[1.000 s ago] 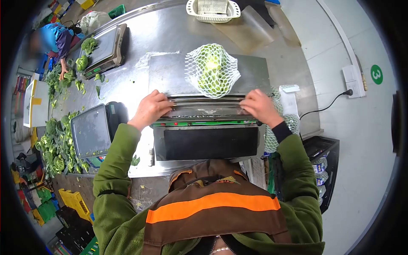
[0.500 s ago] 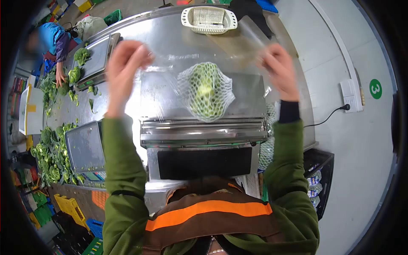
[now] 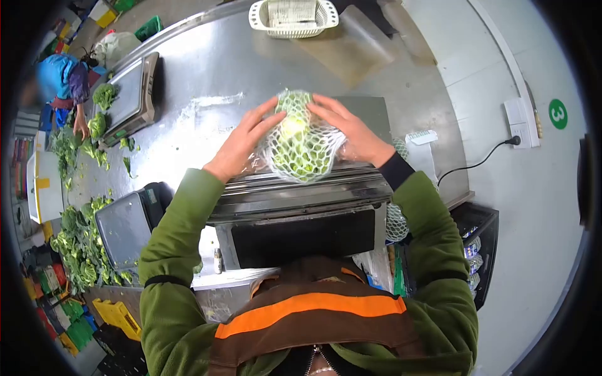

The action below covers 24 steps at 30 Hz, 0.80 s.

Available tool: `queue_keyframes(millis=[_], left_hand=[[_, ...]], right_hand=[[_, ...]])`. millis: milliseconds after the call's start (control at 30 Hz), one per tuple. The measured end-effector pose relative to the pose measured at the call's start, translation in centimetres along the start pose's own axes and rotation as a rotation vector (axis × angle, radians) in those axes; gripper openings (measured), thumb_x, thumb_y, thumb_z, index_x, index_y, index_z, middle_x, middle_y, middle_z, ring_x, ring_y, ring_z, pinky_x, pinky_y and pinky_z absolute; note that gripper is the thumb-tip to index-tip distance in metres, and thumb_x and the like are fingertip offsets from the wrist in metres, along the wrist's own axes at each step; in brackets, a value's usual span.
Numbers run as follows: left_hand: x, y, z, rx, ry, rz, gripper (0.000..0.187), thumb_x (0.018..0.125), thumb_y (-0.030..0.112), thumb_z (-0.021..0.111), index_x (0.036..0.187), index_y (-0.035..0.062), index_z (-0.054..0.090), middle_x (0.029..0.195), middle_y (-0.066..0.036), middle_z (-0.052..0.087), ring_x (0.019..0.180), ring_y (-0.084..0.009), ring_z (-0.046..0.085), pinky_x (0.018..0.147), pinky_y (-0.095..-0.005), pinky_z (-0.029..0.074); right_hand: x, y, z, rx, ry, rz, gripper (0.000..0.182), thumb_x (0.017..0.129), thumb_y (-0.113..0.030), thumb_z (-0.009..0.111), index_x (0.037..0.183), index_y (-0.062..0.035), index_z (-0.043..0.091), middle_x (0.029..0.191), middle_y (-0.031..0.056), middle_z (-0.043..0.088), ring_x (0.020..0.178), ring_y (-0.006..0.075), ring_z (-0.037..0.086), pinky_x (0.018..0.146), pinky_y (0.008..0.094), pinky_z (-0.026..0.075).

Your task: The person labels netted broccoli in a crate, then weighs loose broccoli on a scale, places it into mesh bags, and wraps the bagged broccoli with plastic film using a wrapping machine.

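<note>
A green vegetable in a white foam net (image 3: 301,150) lies on the metal wrapping machine (image 3: 295,194), in the middle of the view. My left hand (image 3: 248,141) is closed round its left side, with the fingertips at the net's upper edge. On the other side my right hand (image 3: 354,131) presses against the net, fingers reaching toward its top. Clear film shows faintly beneath both palms and beside the net. The underside of the bundle is hidden.
A white basket (image 3: 293,30) with a paper stands at the back. Scales (image 3: 128,94) and loose broccoli (image 3: 78,241) are at the left, where a co-worker's hand (image 3: 81,122) touches greens. Netted produce (image 3: 396,222) lies right of the machine, near a black crate (image 3: 473,241).
Both hands have come down and inward from above the machine, where film was stretched between them, onto the netted vegetable. The camera view has shifted slightly.
</note>
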State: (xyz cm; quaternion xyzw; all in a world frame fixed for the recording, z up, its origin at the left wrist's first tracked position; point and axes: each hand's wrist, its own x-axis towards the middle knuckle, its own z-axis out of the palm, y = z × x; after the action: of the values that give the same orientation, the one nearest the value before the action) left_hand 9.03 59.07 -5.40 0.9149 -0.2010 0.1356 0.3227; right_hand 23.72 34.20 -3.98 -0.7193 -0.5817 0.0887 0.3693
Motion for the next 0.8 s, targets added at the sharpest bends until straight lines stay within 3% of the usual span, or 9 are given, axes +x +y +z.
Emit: queue_keyframes(millis=[100, 233, 367, 433, 533, 600, 667, 733, 800], left_hand=[[-2.1, 3.7, -0.4, -0.375, -0.028, -0.169, 0.081, 0.067, 0.026, 0.083, 0.134, -0.0011, 0.047, 0.121, -0.021, 0.061, 0.109, -0.0392, 0.061, 0.094, -0.0388, 0.048], [-5.5, 10.0, -0.1, -0.557, -0.278, -0.234, 0.067, 0.073, 0.037, 0.079, 0.121, -0.0018, 0.054, 0.104, -0.017, 0.068, 0.090, -0.0268, 0.068, 0.080, -0.0379, 0.051], [-14.1, 13.6, 5.5, -0.994, -0.418, -0.606, 0.053, 0.090, 0.031, 0.066, 0.131, 0.0004, 0.050, 0.116, -0.012, 0.065, 0.101, -0.0195, 0.063, 0.091, -0.0320, 0.049], [-16.8, 15.6, 7.5, -0.981, -0.530, -0.704, 0.056, 0.100, 0.043, 0.049, 0.138, 0.0029, 0.044, 0.125, -0.012, 0.060, 0.111, -0.0218, 0.059, 0.092, -0.0362, 0.051], [-19.6, 18.9, 9.9, -1.634, -0.604, -1.163, 0.055, 0.102, 0.040, 0.043, 0.145, 0.0068, 0.033, 0.127, -0.017, 0.057, 0.106, -0.0331, 0.063, 0.084, -0.0484, 0.056], [-20.3, 20.2, 9.8, -1.701, -0.637, -1.353, 0.062, 0.103, 0.042, 0.035, 0.148, 0.0019, 0.021, 0.139, -0.026, 0.043, 0.108, -0.0411, 0.062, 0.086, -0.0495, 0.056], [-21.6, 22.5, 8.5, -2.017, -0.193, -1.357, 0.063, 0.103, 0.043, 0.032, 0.146, -0.0011, 0.021, 0.139, -0.029, 0.042, 0.110, -0.0427, 0.061, 0.084, -0.0499, 0.056], [-20.1, 25.8, 7.2, -1.975, 0.081, -1.434, 0.053, 0.103, 0.034, 0.040, 0.142, -0.0010, 0.028, 0.125, -0.028, 0.050, 0.103, -0.0368, 0.063, 0.076, -0.0409, 0.060], [-20.4, 27.2, 8.3, -1.240, 0.142, -1.370, 0.044, 0.103, 0.033, 0.043, 0.131, -0.0009, 0.036, 0.112, -0.019, 0.054, 0.088, -0.0245, 0.064, 0.064, -0.0318, 0.059]], right_hand=[[-4.1, -3.4, -0.5, 0.382, -0.007, 0.142, 0.073, 0.066, -0.025, 0.084, 0.131, -0.0064, 0.056, 0.118, 0.0163, 0.064, 0.108, 0.0313, 0.063, 0.095, 0.0366, 0.048], [-10.0, -10.3, -0.4, 0.394, -0.187, 0.250, 0.054, 0.074, -0.030, 0.081, 0.116, -0.0022, 0.063, 0.090, 0.0124, 0.071, 0.081, 0.0261, 0.070, 0.079, 0.0335, 0.055], [-15.0, -14.8, 1.3, 0.946, -0.478, 0.968, 0.055, 0.088, -0.045, 0.068, 0.116, 0.0021, 0.059, 0.081, 0.0137, 0.069, 0.058, 0.0176, 0.067, 0.051, 0.0269, 0.056], [-17.9, -15.2, 3.7, 1.099, -0.595, 1.112, 0.073, 0.090, -0.062, 0.053, 0.123, 0.0027, 0.053, 0.086, 0.0183, 0.068, 0.066, 0.0221, 0.069, 0.053, 0.0314, 0.058], [-22.6, -16.1, 6.5, 1.146, -0.700, 1.166, 0.085, 0.091, -0.072, 0.037, 0.132, 0.0014, 0.046, 0.099, 0.0219, 0.066, 0.076, 0.0274, 0.070, 0.058, 0.0342, 0.058], [-25.4, -17.5, 7.2, 1.210, -0.517, 1.374, 0.083, 0.093, -0.070, 0.035, 0.139, -0.0008, 0.040, 0.109, 0.0234, 0.063, 0.079, 0.0296, 0.070, 0.064, 0.0368, 0.059], [-29.4, -17.7, 8.3, 1.448, -0.425, 1.391, 0.077, 0.096, -0.065, 0.035, 0.142, -0.0032, 0.035, 0.116, 0.0255, 0.059, 0.084, 0.0319, 0.069, 0.069, 0.0387, 0.059], [-30.2, -20.1, 7.8, 1.324, 0.169, 1.475, 0.066, 0.099, -0.059, 0.035, 0.137, -0.0047, 0.039, 0.115, 0.0229, 0.059, 0.081, 0.0321, 0.070, 0.067, 0.0380, 0.059], [-28.3, -21.7, 8.2, 1.040, 0.277, 1.416, 0.046, 0.100, -0.045, 0.046, 0.114, -0.0024, 0.055, 0.093, 0.0139, 0.064, 0.067, 0.0219, 0.066, 0.058, 0.0314, 0.053]])
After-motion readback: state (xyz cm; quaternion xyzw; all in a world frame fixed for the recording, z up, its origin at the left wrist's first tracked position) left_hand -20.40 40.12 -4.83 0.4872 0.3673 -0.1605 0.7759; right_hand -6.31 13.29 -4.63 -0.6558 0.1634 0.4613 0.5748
